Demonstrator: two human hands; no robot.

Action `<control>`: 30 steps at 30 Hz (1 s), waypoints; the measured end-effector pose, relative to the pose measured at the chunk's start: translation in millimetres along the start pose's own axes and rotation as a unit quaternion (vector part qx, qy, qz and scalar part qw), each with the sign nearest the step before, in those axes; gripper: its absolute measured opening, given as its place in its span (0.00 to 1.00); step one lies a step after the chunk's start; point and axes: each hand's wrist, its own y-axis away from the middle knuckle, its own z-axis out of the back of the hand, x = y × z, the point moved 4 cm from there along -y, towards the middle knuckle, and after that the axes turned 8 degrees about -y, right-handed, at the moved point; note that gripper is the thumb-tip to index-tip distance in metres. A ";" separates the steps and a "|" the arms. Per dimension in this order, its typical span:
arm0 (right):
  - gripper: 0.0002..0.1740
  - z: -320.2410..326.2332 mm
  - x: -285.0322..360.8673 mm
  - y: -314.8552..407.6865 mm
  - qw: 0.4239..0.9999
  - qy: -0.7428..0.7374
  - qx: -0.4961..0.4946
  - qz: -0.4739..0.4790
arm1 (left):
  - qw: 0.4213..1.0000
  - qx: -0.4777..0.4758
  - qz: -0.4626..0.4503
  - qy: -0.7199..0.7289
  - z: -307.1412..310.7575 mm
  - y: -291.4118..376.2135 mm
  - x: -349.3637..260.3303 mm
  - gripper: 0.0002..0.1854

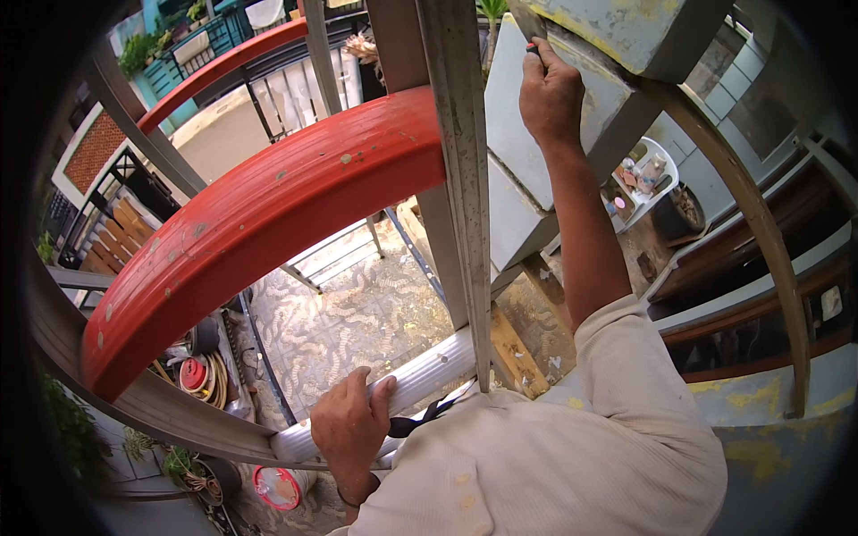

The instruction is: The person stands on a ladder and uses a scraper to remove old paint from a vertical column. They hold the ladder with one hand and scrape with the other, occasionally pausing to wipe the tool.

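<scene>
My right hand (551,94) is raised and closed around a scraper (529,21), whose metal blade lies close to the joint between pale grey masonry blocks with yellow paint patches. Whether the blade touches the block (536,114) I cannot tell. Lower down, my left hand (352,419) rests at a ribbed aluminium ladder rung (429,365), its thumb and fingers around the bar. Just above stands the ladder's red top step (268,214), scuffed and spotted with old paint, between the metal rails (462,167).
Far below lies a patterned tile floor (348,315) with debris. A white plastic chair (647,177) holding containers stands at right, beside a dark pot (680,211). A curved brown pipe (744,181) runs down the right. Below left are a red-rimmed bucket (278,486) and a coiled hose (213,382).
</scene>
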 end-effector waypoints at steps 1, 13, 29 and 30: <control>0.22 -2.5 -2.6 1.5 1.000 0.016 0.001 -0.004 | 1.000 0.000 -0.002 -0.006 -0.9 0.5 1.0 0.18; 0.22 -12.7 -10.7 -17.4 0.999 0.007 -0.011 0.039 | 1.000 -0.008 -0.012 -0.009 -0.3 0.3 -0.1 0.19; 0.23 -21.0 -1.6 1.1 0.999 -0.022 0.004 -0.026 | 1.000 -0.011 -0.011 -0.018 1.5 0.2 1.4 0.19; 0.23 -20.8 -2.1 -4.6 0.999 -0.032 -0.001 -0.027 | 1.000 -0.013 -0.012 -0.017 1.6 -1.4 1.9 0.19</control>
